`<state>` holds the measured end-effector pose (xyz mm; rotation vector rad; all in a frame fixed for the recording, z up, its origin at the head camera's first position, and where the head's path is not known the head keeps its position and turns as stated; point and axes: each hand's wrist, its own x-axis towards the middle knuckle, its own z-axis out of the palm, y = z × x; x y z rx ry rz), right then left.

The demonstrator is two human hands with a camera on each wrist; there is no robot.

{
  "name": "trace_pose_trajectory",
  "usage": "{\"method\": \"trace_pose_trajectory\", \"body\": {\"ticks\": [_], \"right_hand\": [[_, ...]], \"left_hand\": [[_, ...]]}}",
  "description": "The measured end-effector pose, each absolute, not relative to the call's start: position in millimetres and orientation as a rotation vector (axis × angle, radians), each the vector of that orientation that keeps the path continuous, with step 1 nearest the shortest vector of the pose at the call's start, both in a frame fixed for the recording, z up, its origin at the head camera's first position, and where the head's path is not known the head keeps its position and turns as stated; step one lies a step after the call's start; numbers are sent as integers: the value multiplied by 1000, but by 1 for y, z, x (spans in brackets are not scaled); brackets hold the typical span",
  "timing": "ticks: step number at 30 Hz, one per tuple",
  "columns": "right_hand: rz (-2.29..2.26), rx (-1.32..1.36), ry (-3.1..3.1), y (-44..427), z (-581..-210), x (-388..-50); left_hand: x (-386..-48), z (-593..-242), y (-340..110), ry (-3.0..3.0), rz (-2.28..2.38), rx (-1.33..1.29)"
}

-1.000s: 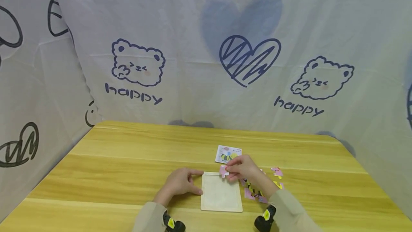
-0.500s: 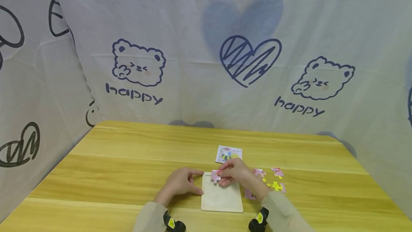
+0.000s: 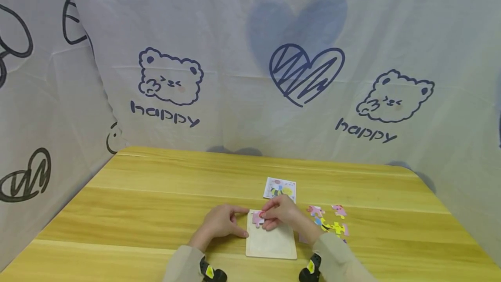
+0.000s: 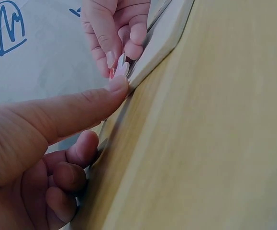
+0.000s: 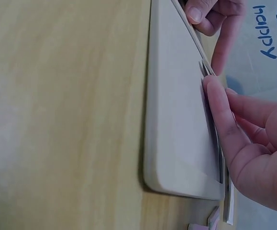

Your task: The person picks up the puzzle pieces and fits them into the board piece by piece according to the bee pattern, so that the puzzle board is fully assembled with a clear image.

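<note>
My right hand [image 3: 285,211] pinches a pink jigsaw puzzle piece [image 3: 257,218] with a red patch, over the upper left corner of a pale wooden puzzle tray [image 3: 271,245]. In the left wrist view this piece [image 4: 121,69] shows edge-on between thumb and fingers. Whether it touches the tray floor I cannot tell. My left hand [image 3: 219,222] rests at the tray's left side, index fingertip by the upper corner and thumb [image 4: 88,106] straight against the edge lower down. The right wrist view has the tray [image 5: 176,124] flat on the table, fingers partly covering the piece.
Several loose puzzle pieces, including a yellow one [image 3: 338,228] and a pink one [image 3: 339,210], lie right of the tray, partly behind my right forearm. A bee picture card [image 3: 278,186] lies beyond the tray. A printed cloth [image 3: 235,121] hangs behind the wooden table [image 3: 156,186].
My right hand has carried the pink puzzle piece leftward and slightly nearer, from the tray's top edge to its upper left corner. The left hand stays in place.
</note>
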<state>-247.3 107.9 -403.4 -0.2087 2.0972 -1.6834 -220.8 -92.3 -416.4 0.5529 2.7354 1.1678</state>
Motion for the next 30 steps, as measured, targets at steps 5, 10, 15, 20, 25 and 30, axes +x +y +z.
{"method": "trace_pose_trajectory", "body": {"ticks": [5,10,15,20,25,30], "right_hand": [[-1643,-212,2163,105,-404,-247],[-1593,-232,2227,103,-403,-246],[-1550,-254,2267,101,-402,-245],[-1497,-282,2314,101,-404,-244],[-1479,-306,2336,100,-403,-243],[-1481,-308,2330,103,-402,-242]], "left_hand": [[-221,-417,-92,2741,1167,553],[-221,-417,-93,2753,1164,571],[-221,-418,-93,2753,1168,574],[-221,-418,-93,2740,1178,566],[-221,-418,-93,2744,1173,569],[-221,-418,-93,2750,1167,565]]}}
